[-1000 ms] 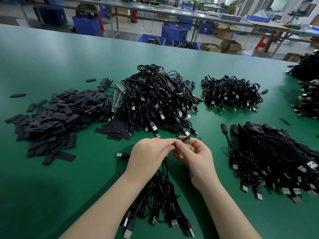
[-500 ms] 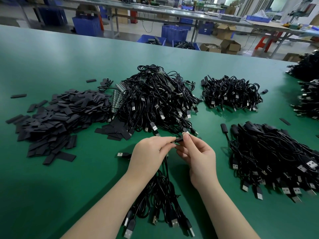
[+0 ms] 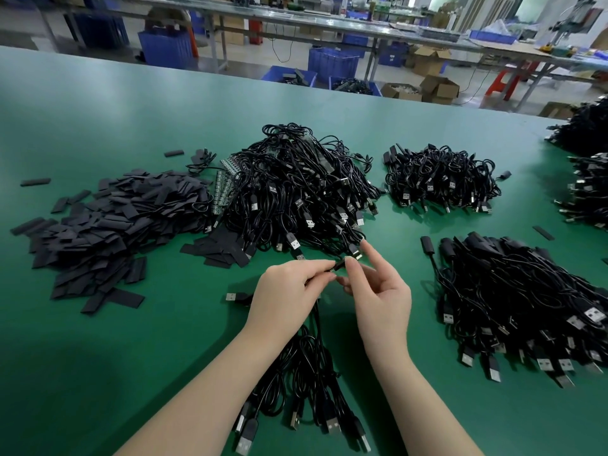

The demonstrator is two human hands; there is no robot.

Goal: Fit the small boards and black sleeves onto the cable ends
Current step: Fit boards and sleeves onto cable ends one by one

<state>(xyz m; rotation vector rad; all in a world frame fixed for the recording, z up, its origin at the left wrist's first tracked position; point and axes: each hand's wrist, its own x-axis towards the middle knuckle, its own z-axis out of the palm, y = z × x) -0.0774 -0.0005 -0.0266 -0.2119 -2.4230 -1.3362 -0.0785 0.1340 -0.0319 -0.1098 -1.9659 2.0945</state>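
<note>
Centrally, hands [image 3: 332, 291] between cable piles [image 3: 296, 195].

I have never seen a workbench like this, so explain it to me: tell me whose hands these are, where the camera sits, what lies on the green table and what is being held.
There is no machine here. A person works with bare hands, and the one picture comes from a camera worn on their head, looking forward and down.

The green table carries a heap of flat black sleeves on the left, with a strip of small boards at its edge. Beside it lies a big tangle of black cables, and more cable piles lie to the right.

The left hand pinches a cable end, and the right hand touches it with thumb and finger, its other fingers spread. The piece is too small to tell whether a sleeve is on it. The bundle of cables between the arms runs up towards the hands.
</note>
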